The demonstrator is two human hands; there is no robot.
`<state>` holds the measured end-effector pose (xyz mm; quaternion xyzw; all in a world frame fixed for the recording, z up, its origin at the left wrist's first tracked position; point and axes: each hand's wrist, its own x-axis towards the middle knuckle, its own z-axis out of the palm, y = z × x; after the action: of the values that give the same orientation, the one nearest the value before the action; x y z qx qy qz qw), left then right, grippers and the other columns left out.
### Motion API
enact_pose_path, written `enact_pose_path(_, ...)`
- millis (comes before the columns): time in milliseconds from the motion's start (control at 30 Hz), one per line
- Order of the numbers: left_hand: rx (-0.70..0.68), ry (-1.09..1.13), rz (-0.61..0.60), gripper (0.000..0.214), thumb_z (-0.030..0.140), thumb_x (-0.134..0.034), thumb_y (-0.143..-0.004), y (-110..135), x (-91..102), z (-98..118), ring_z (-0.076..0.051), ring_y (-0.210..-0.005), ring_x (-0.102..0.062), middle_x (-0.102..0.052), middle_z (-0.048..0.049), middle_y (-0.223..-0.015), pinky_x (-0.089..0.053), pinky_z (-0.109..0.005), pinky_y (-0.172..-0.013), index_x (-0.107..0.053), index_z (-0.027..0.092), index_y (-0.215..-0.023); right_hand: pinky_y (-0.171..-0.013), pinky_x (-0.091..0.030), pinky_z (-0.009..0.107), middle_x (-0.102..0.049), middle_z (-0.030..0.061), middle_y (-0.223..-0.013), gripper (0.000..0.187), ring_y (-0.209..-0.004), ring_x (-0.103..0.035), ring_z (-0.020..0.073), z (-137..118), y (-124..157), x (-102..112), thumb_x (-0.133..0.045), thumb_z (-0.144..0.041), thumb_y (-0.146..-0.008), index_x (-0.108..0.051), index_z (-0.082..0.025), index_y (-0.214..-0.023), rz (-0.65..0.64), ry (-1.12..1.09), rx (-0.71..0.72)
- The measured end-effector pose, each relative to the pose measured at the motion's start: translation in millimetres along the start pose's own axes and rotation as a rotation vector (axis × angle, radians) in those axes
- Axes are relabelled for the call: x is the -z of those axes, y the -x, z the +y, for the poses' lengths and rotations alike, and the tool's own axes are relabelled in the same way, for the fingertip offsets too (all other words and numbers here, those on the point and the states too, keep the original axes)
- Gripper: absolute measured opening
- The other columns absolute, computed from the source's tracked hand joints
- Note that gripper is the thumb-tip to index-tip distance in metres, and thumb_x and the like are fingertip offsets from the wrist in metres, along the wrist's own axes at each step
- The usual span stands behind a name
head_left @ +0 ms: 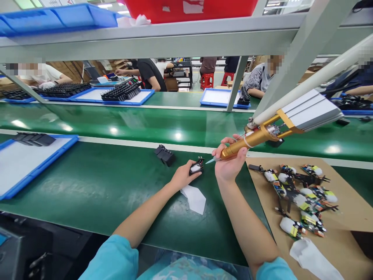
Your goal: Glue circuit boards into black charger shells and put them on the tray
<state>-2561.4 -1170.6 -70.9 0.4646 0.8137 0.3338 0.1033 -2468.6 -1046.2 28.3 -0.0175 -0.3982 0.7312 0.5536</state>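
Note:
My left hand is closed around a small black adapter housing, with a white part showing inside and two pins at its far end. Wrapped in my right hand is a gold glue dispenser that slopes down to the left. Its pale blue nozzle tip points at the housing, a small gap away from it. Under my left wrist lies a folded white paper on the green bench. More black housings stand just beyond my left hand.
To the right, a cardboard sheet bears several circuit boards and a crumpled white cloth. A blue-rimmed tray with black housings sits left. Behind runs a green conveyor, under an overhead shelf. Co-workers sit across.

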Motion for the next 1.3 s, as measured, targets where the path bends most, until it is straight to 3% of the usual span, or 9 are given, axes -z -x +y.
enact_pose_path(200,-0.047,0.029,0.181,0.035,0.038,-0.065,-0.077,11,18.2,23,-0.016,-0.077,-0.063,-0.067,-0.0012,-0.094,-0.049,-0.027,-0.069,-0.054,0.022,-0.106,-0.042,-0.043,0.025,-0.052,-0.0040,-0.084,0.039,-0.040,-0.044,0.0036,-3,8,-7,-0.040,-0.058,-0.081,-0.044,-0.026,-0.103,-0.034,0.007,-0.038)
enact_pose_path(367,-0.082,0.063,0.231,0.032,0.035,-0.066,-0.075,14,24.0,29,-0.016,-0.079,-0.062,-0.067,-0.0015,-0.093,-0.049,-0.027,-0.070,-0.056,0.021,-0.102,-0.041,-0.042,0.025,-0.052,-0.0037,-0.085,0.037,-0.040,-0.045,0.0038,-4,11,-9,-0.041,-0.057,-0.082,-0.044,-0.026,-0.100,-0.057,-0.007,-0.033)
enact_pose_path(533,-0.076,0.064,0.223,0.032,0.035,-0.067,-0.074,17,26.1,32,-0.016,-0.078,-0.063,-0.067,-0.0013,-0.090,-0.049,-0.027,-0.071,-0.057,0.020,-0.101,-0.040,-0.043,0.025,-0.050,-0.0048,-0.081,0.035,-0.038,-0.044,0.0032,-4,10,-9,-0.039,-0.058,-0.082,-0.040,-0.024,-0.086,-0.024,0.017,-0.018)
enact_pose_path(767,-0.069,0.071,0.217,0.033,0.034,-0.065,-0.074,16,25.9,34,-0.016,-0.077,-0.063,-0.068,-0.0010,-0.091,-0.050,-0.027,-0.070,-0.057,0.021,-0.104,-0.041,-0.042,0.026,-0.050,-0.0045,-0.082,0.039,-0.039,-0.043,0.0040,-6,10,-11,-0.036,-0.059,-0.081,-0.043,-0.028,-0.103,-0.044,0.018,-0.050)
enact_pose_path(1067,0.001,0.142,0.139,0.041,0.026,-0.061,-0.076,15,13.3,29,-0.013,-0.073,-0.063,-0.068,-0.0005,-0.098,-0.054,-0.026,-0.069,-0.053,0.022,-0.116,-0.042,-0.043,0.027,-0.050,-0.0034,-0.083,0.037,-0.040,-0.043,0.0045,-9,14,-16,-0.033,-0.056,-0.083,-0.043,-0.028,-0.105,-0.053,-0.008,-0.035)
enact_pose_path(1300,-0.155,0.207,0.182,0.043,0.025,-0.065,-0.075,21,10.3,42,-0.014,-0.084,-0.065,-0.068,-0.0006,-0.102,-0.055,-0.026,-0.074,-0.054,0.022,-0.117,-0.041,-0.042,0.026,-0.050,-0.0031,-0.085,0.038,-0.041,-0.044,0.0044,-12,24,-21,-0.034,-0.057,-0.083,-0.043,-0.029,-0.106,-0.069,-0.029,-0.066)
